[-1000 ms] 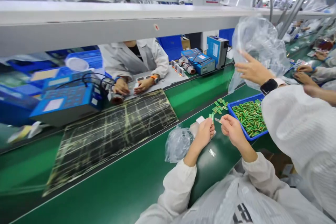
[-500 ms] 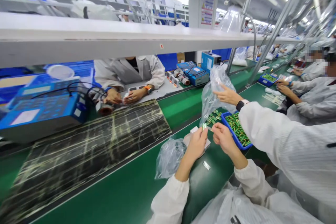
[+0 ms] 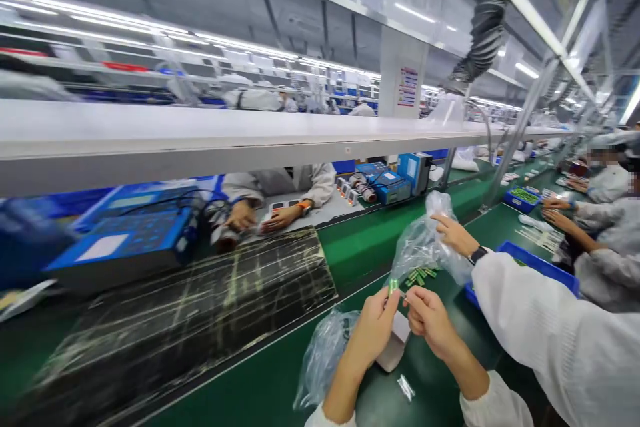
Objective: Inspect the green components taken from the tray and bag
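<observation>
Just above the green desk (image 3: 270,383), the left hand (image 3: 373,332) holds a small green part (image 3: 393,285) upright. Its grip is clenched on the lower end between thumb and forefinger, so the top stands free. The right hand (image 3: 427,320) sits close beside it, thumb and forefinger drawn together and pointing at the part. Whether that grip pinches a thin pale strip or merely touches the part is too small to tell. Judged from this, the step in hand is fine fingertip work on the one part. It would go best with both wrists low and close, the left holding the part steady while only the right fingertips move, and the pinch light enough not to bend or smear so small a piece. A white block (image 3: 396,350) lies on the desk directly under the hands, and a clear bag (image 3: 325,360) lies crumpled just left of it, so anything that slips would likely land on one of these. A small clear packet (image 3: 406,387) lies nearer the body. To the right a co-worker's hand (image 3: 454,235) lifts a second clear bag (image 3: 417,250) over loose green parts (image 3: 421,274), beside a blue tray (image 3: 537,265). That sleeve is near, so I would tuck the work in, clear of it.
</observation>
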A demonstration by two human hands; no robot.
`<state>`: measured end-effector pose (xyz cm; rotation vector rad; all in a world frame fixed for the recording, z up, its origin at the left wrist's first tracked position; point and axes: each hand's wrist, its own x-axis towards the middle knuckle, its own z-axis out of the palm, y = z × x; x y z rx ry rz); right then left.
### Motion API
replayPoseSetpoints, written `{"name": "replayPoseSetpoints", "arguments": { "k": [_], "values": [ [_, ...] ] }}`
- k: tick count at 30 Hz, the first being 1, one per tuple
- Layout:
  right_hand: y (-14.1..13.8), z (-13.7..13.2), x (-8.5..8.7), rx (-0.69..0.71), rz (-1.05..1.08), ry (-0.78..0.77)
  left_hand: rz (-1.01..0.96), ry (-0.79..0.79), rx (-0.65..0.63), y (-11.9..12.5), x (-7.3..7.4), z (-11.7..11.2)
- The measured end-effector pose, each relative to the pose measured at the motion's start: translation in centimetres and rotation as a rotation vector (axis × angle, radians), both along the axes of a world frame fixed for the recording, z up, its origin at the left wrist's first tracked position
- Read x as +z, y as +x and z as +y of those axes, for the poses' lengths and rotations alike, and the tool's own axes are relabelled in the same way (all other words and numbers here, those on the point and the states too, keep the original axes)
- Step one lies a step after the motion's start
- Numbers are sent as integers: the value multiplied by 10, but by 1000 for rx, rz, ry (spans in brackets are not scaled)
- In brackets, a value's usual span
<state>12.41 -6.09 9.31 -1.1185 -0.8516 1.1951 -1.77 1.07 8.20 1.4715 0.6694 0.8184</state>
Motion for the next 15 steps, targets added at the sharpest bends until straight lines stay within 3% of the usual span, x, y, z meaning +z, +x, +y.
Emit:
{"name": "replayPoseSetpoints", "arguments": {
  "k": [7, 15],
  "values": [
    [-2, 15, -3, 57, 16, -13, 62, 92, 70, -3, 7, 11],
    [-4, 15, -3, 48, 38, -41, 59, -23, 35, 0, -17, 18]
  ]
}}
